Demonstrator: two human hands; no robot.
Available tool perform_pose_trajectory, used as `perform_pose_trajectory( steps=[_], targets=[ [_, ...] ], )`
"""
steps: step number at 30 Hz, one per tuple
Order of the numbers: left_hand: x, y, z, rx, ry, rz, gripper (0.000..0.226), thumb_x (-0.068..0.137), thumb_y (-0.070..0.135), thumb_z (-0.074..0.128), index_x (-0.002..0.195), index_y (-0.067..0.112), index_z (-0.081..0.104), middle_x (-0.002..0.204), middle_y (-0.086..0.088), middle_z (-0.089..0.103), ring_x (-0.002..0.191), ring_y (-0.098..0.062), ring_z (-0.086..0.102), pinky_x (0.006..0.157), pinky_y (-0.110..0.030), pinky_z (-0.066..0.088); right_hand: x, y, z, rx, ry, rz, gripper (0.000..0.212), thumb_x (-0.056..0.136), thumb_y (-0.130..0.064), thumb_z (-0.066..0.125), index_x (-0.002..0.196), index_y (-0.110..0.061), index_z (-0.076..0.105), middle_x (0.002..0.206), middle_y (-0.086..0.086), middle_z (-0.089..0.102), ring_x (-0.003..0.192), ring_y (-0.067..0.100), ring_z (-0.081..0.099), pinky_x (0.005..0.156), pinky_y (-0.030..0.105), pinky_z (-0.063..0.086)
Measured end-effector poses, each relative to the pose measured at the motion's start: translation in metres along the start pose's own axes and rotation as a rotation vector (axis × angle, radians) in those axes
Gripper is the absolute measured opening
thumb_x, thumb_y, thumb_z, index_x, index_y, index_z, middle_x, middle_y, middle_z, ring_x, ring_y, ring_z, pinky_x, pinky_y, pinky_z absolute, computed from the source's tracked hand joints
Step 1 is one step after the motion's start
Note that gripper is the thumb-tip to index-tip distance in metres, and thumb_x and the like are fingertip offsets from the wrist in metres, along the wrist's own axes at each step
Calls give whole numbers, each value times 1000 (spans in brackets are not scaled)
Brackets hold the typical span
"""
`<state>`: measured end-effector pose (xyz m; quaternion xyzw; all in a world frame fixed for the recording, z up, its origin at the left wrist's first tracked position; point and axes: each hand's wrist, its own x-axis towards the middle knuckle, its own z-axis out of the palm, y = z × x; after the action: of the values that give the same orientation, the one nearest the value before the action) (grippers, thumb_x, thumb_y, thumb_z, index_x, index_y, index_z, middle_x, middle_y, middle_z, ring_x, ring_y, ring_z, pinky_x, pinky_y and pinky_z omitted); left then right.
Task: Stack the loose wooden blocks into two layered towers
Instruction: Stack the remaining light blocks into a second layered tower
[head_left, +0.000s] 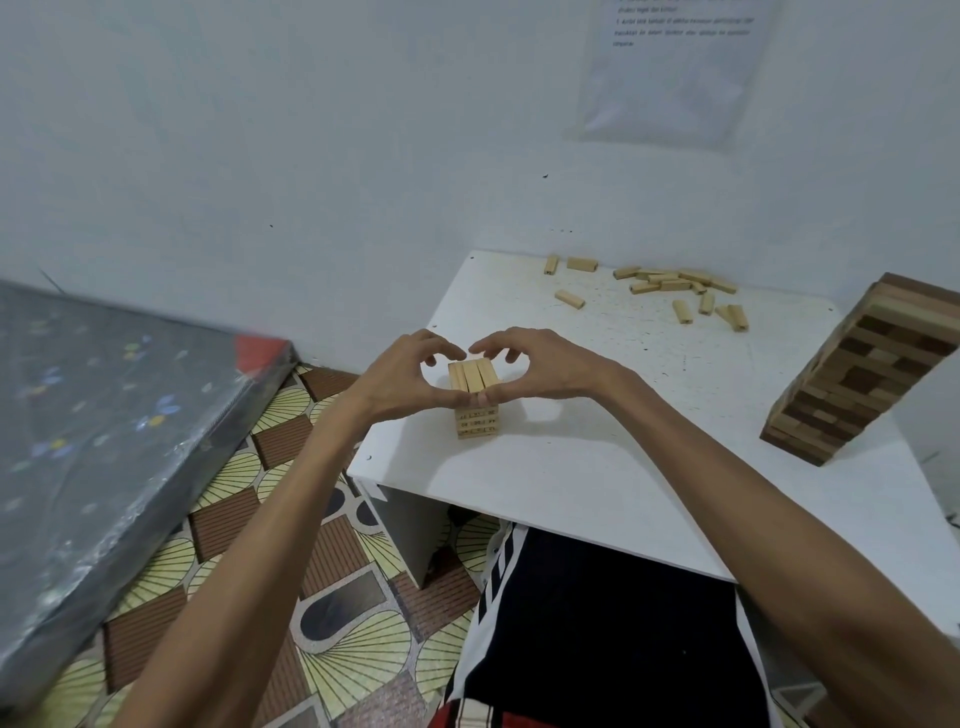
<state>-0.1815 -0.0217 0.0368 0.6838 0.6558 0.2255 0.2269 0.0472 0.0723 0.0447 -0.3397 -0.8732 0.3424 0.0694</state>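
A small tower of pale wooden blocks (474, 382) stands near the left front of the white table (597, 467). Its top layer is three blocks side by side. My left hand (402, 379) cups the tower's left side and my right hand (540, 371) cups its right side. Both thumbs press the top layer's near end, and the fingers curl over its far end. Several loose pale blocks (670, 283) lie scattered at the table's far edge. A tall tower of mixed brown and pale blocks (862, 364) stands at the right.
The table stands in a corner against a white wall with a printed sheet (675, 67) taped to it. A wrapped dark mattress (104, 441) lies at the left on a patterned floor (337, 597). My legs are under the table's front edge.
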Motion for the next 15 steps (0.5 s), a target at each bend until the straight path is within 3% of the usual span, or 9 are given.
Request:
perform_pose_trajectory(
  steps=[3,7,10,15],
  targets=[
    [-6,-7,-1,-67,-7,-14,79,64,65,86,133,39,57,130,23,53,117,4,48,85,-17,37,-2,3,1,51,-1,29,82,80,-66,76,151,-43,40,137,-17,54,121,7,52,96,30,46],
    [-11,-18,-2,-87,-19,-39,85,63,68,85,137,41,54,132,24,56,120,3,49,87,-22,39,-4,10,0,133,30,37,57,95,-54,65,147,-39,47,135,-15,58,121,9,55,83,26,46],
    [-12,-23,1,-111,-11,-51,81,59,76,80,131,43,59,129,24,60,119,3,51,86,-24,41,-5,13,0,122,10,21,57,92,-41,72,145,-38,50,135,-16,57,122,7,53,81,21,43],
    [-9,-20,6,-77,23,-9,65,72,61,80,130,37,63,126,22,63,116,3,54,91,-28,44,-4,13,2,95,8,-9,60,87,-43,78,142,-40,53,136,-22,56,123,2,51,90,23,44]
  ],
)
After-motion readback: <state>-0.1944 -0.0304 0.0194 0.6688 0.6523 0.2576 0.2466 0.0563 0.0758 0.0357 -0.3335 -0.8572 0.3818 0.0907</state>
